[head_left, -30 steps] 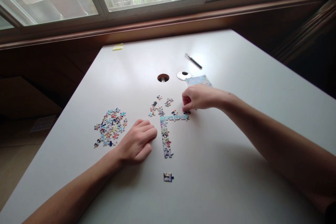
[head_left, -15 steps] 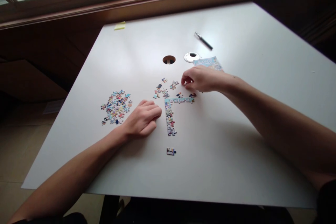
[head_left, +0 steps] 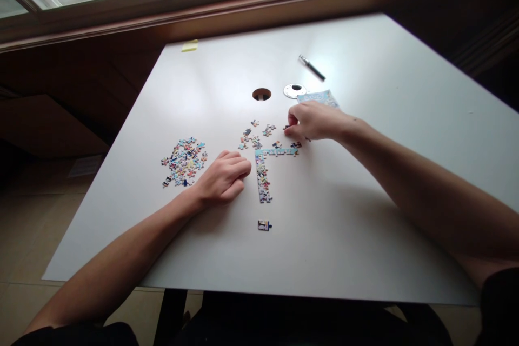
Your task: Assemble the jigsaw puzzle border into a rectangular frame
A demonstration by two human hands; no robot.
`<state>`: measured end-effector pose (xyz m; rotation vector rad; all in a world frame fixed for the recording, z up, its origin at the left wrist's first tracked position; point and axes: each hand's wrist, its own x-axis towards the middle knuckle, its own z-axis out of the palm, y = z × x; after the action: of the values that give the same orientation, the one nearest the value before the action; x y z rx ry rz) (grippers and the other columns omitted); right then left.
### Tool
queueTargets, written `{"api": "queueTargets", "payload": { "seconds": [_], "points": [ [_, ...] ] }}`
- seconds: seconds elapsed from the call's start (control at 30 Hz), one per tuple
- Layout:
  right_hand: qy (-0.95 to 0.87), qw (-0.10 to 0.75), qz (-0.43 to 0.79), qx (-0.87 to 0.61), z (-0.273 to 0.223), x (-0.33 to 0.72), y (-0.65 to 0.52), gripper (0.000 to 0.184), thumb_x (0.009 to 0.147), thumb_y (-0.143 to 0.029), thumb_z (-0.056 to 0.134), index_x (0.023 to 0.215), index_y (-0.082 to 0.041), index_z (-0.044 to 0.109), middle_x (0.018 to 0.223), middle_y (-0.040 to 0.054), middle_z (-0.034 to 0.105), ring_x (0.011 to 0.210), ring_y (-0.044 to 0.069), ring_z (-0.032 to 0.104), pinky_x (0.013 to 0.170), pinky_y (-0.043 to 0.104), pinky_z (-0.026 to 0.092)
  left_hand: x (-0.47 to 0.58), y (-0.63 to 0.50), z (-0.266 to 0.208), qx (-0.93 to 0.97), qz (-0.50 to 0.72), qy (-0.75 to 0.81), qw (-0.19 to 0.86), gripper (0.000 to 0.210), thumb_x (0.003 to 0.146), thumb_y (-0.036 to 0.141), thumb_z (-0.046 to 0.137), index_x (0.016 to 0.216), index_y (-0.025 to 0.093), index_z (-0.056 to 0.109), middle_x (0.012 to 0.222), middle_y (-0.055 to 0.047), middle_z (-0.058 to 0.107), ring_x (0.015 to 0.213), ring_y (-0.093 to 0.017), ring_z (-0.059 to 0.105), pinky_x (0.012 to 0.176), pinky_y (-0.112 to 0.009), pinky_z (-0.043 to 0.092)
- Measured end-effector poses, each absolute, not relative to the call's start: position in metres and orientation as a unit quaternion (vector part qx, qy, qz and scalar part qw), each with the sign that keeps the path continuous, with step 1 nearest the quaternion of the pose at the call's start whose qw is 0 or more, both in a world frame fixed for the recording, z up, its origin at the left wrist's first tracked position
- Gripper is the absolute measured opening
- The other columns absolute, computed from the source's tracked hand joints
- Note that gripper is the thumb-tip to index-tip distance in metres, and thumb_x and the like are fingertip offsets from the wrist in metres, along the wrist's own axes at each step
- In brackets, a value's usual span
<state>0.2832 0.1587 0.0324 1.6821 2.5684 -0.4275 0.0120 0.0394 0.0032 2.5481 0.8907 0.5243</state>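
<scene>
An L-shaped strip of joined puzzle pieces (head_left: 263, 178) lies on the white table, its short arm running right from the top corner. Close to its left side rests my left hand (head_left: 224, 177), fingers curled under; whatever they may hold is hidden. Above the short arm, my right hand (head_left: 310, 120) pinches a dark puzzle piece (head_left: 286, 127) at thumb and fingertip, low over the table. Several loose puzzle pieces (head_left: 268, 130) lie left of that hand. A single puzzle piece (head_left: 264, 225) sits apart below the strip.
A heap of mixed puzzle pieces (head_left: 185, 162) lies left of my left hand. Beyond my right hand are a blue picture sheet (head_left: 320, 97), a round metal cover (head_left: 294, 91) and a black pen (head_left: 312, 67). The table has a round hole (head_left: 261, 94) and a yellow sticky note (head_left: 190, 45).
My right hand has shifted slightly to the right, and a dark piece now shows at its fingertips. My left hand stays beside the strip. The whole view has tilted a little.
</scene>
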Motion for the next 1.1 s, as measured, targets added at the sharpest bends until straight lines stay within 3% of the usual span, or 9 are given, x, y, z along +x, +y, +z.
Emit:
{"api": "queueTargets", "payload": {
  "seconds": [0.17, 0.27, 0.47, 0.57, 0.67, 0.97, 1.1],
  "points": [
    [0.841, -0.077, -0.215, 0.491, 0.045, 0.278, 0.144, 0.012, 0.08, -0.031, 0.068, 0.084, -0.02, 0.069, 0.081, 0.0035, 0.069, 0.071, 0.017, 0.059, 0.064, 0.034, 0.041, 0.011, 0.039, 0.002, 0.909, 0.196, 0.314, 0.192, 0.01, 0.072, 0.019, 0.04, 0.076, 0.022, 0.033, 0.072, -0.003, 0.05, 0.074, -0.022, 0.044, 0.079, -0.04, 0.038],
    [0.854, -0.088, -0.243, 0.451, 0.06, 0.274, 0.133, 0.011, 0.08, -0.03, 0.068, 0.082, -0.02, 0.068, 0.077, 0.002, 0.068, 0.067, 0.015, 0.058, 0.061, 0.032, 0.041, 0.011, 0.039, 0.001, 0.908, 0.209, 0.314, 0.185, 0.009, 0.072, 0.019, 0.04, 0.076, 0.022, 0.033, 0.072, -0.002, 0.049, 0.074, -0.022, 0.044, 0.078, -0.039, 0.038],
    [0.863, -0.095, -0.163, 0.468, 0.06, 0.279, 0.141, 0.017, 0.081, -0.025, 0.062, 0.093, -0.021, 0.074, 0.081, 0.0039, 0.07, 0.068, 0.016, 0.059, 0.067, 0.035, 0.046, 0.012, 0.038, 0.0, 0.905, 0.218, 0.326, 0.164, 0.009, 0.072, 0.018, 0.041, 0.076, 0.022, 0.033, 0.073, -0.002, 0.049, 0.074, -0.021, 0.044, 0.077, -0.038, 0.039],
    [0.85, -0.071, -0.206, 0.48, 0.044, 0.28, 0.151, 0.022, 0.082, -0.033, 0.063, 0.096, -0.021, 0.074, 0.088, 0.0045, 0.072, 0.065, 0.015, 0.06, 0.066, 0.035, 0.047, 0.013, 0.037, 0.001, 0.905, 0.219, 0.328, 0.16, 0.01, 0.072, 0.017, 0.041, 0.076, 0.022, 0.033, 0.072, -0.002, 0.048, 0.074, -0.021, 0.043, 0.076, -0.038, 0.038],
    [0.844, -0.091, -0.223, 0.479, 0.031, 0.274, 0.154, 0.031, 0.079, -0.04, 0.069, 0.102, -0.021, 0.074, 0.097, 0.0057, 0.074, 0.078, 0.018, 0.064, 0.071, 0.033, 0.048, 0.014, 0.036, 0.002, 0.903, 0.215, 0.333, 0.164, 0.01, 0.072, 0.017, 0.041, 0.076, 0.022, 0.033, 0.073, -0.003, 0.049, 0.074, -0.021, 0.043, 0.075, -0.038, 0.038],
    [0.823, -0.108, -0.245, 0.5, 0.031, 0.272, 0.149, 0.01, 0.076, -0.027, 0.07, 0.082, -0.019, 0.07, 0.077, 0.003, 0.07, 0.068, 0.015, 0.061, 0.062, 0.029, 0.044, 0.013, 0.038, 0.001, 0.902, 0.229, 0.325, 0.171, 0.008, 0.074, 0.015, 0.042, 0.076, 0.021, 0.037, 0.073, -0.003, 0.049, 0.074, -0.02, 0.043, 0.074, -0.038, 0.039],
    [0.875, -0.181, -0.301, 0.333, 0.05, 0.262, 0.126, 0.008, 0.079, -0.026, 0.071, 0.078, -0.018, 0.07, 0.074, 0.0009, 0.066, 0.066, 0.012, 0.059, 0.062, 0.027, 0.046, 0.019, 0.031, 0.003, 0.854, 0.312, 0.342, 0.236, 0.005, 0.084, 0.015, 0.05, 0.082, 0.02, 0.049, 0.079, -0.003, 0.056, 0.077, -0.018, 0.05, 0.074, -0.035, 0.044]
  ]
}}
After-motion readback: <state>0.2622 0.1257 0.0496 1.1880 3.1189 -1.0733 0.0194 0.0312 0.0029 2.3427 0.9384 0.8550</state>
